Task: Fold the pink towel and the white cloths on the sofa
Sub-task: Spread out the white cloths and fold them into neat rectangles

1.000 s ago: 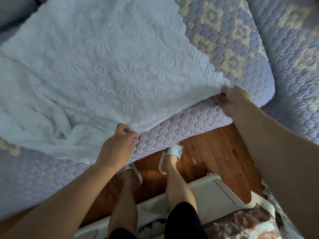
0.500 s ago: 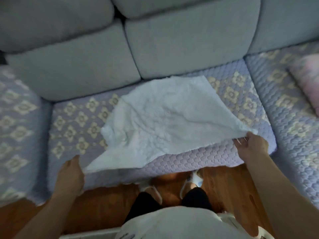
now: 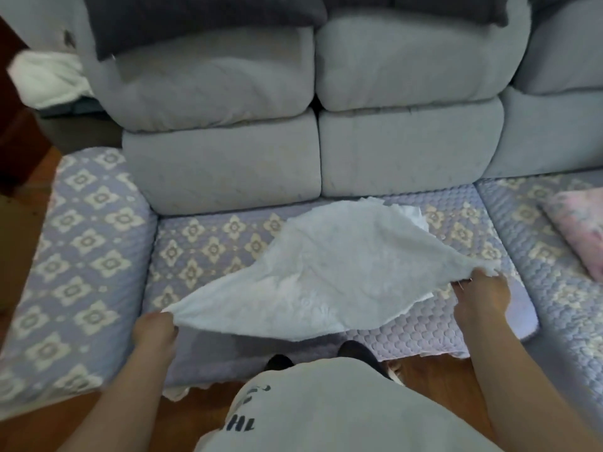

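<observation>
One white cloth (image 3: 329,272) is held stretched above the sofa seat (image 3: 208,252), far edge resting on it. Left hand (image 3: 153,334) grip is pinched on the near-left corner; right hand (image 3: 483,298) grip is pinched on the right corner. One pink towel (image 3: 580,233) lies on the seat at far right. Another white bundle (image 3: 45,79) is seen upper left, blurred.

- Grey back cushions (image 3: 391,119) stacked across the upper half of the frame.
- Dark grey cushion (image 3: 202,17) on top, upper left.
- Lilac quilted seat cover (image 3: 202,249) with cream flower motifs.
- Brown wooden floor (image 3: 434,380) along the bottom.
</observation>
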`<state>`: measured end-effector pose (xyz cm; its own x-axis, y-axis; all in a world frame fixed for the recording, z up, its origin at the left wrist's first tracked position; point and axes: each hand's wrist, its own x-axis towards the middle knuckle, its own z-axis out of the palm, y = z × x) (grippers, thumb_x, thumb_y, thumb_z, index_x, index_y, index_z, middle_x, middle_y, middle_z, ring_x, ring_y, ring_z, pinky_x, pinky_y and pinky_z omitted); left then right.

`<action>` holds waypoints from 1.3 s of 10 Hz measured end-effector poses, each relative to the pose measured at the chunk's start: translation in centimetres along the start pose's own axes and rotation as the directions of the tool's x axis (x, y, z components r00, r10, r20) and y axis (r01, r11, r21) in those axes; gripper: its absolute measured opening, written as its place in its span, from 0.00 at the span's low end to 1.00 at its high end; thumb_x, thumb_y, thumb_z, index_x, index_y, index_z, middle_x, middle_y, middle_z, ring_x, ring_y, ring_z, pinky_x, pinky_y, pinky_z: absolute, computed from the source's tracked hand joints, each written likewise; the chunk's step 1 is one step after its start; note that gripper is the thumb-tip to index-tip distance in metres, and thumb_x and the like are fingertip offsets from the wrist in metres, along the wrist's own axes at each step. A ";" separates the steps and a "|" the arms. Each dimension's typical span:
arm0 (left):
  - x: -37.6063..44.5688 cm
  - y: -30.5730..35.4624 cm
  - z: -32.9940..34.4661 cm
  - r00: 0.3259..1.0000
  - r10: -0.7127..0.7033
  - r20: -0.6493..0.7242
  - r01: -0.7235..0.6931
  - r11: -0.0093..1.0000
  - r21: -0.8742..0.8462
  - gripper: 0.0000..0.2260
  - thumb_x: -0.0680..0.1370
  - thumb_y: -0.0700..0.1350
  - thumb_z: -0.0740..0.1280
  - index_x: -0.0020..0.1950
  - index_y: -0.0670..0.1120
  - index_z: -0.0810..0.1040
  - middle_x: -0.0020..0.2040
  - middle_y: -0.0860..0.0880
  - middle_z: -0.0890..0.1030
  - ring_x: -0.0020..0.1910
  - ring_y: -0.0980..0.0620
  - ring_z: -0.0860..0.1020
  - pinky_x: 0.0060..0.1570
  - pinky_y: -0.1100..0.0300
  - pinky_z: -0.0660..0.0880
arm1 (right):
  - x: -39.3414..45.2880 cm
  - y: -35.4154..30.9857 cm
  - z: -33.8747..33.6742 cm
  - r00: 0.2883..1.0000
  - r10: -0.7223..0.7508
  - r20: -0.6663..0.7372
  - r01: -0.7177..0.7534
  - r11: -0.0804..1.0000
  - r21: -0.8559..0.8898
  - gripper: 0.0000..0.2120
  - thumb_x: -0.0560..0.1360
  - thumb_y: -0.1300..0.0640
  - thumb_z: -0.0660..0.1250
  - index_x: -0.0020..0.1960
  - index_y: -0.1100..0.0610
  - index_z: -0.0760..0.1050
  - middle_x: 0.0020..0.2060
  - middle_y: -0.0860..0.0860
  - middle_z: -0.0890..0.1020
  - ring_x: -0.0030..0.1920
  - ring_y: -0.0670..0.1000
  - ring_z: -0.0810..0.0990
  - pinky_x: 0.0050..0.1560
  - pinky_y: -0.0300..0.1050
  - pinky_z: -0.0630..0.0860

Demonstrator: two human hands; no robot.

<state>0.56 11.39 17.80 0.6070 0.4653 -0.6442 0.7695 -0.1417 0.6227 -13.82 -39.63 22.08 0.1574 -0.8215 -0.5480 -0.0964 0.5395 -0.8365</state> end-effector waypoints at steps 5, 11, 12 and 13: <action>-5.7 7.2 3.4 0.871 0.156 0.467 0.121 0.851 -0.511 0.10 0.81 0.33 0.64 0.46 0.43 0.83 0.46 0.44 0.83 0.39 0.53 0.83 0.34 0.62 0.80 | -7.5 -1.1 3.6 0.986 -0.150 0.078 0.166 0.951 -0.262 0.19 0.82 0.61 0.59 0.69 0.71 0.68 0.60 0.66 0.77 0.54 0.64 0.79 0.52 0.43 0.79; -18.2 8.5 5.9 0.700 0.368 0.612 -0.233 0.928 -0.291 0.04 0.81 0.40 0.67 0.53 0.40 0.77 0.48 0.32 0.82 0.50 0.39 0.85 0.55 0.46 0.81 | -26.0 5.8 11.4 0.617 -0.396 0.680 0.725 0.622 -0.296 0.09 0.76 0.60 0.73 0.46 0.46 0.81 0.43 0.41 0.82 0.49 0.43 0.82 0.49 0.34 0.76; -18.3 8.5 5.4 0.676 0.304 0.671 -0.121 0.944 -0.306 0.05 0.82 0.35 0.62 0.50 0.36 0.75 0.47 0.31 0.83 0.50 0.39 0.84 0.51 0.52 0.80 | -25.6 6.6 10.9 0.520 -0.423 0.742 0.819 0.492 -0.294 0.05 0.77 0.59 0.72 0.48 0.50 0.84 0.44 0.41 0.80 0.49 0.45 0.80 0.50 0.36 0.75; -18.4 9.0 4.9 0.679 0.257 0.687 -0.049 0.950 -0.307 0.07 0.81 0.34 0.61 0.46 0.39 0.75 0.44 0.32 0.81 0.47 0.39 0.82 0.51 0.50 0.79 | -25.1 7.1 10.5 0.374 -0.531 0.761 0.914 0.351 -0.204 0.06 0.76 0.62 0.72 0.49 0.53 0.85 0.43 0.43 0.78 0.48 0.46 0.78 0.48 0.37 0.75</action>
<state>-2.71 -2.74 33.05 0.7467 -0.3207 -0.5828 0.6406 0.1108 0.7598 -8.15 -13.23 29.93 0.8575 -0.4531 0.2437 -0.0903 -0.5988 -0.7958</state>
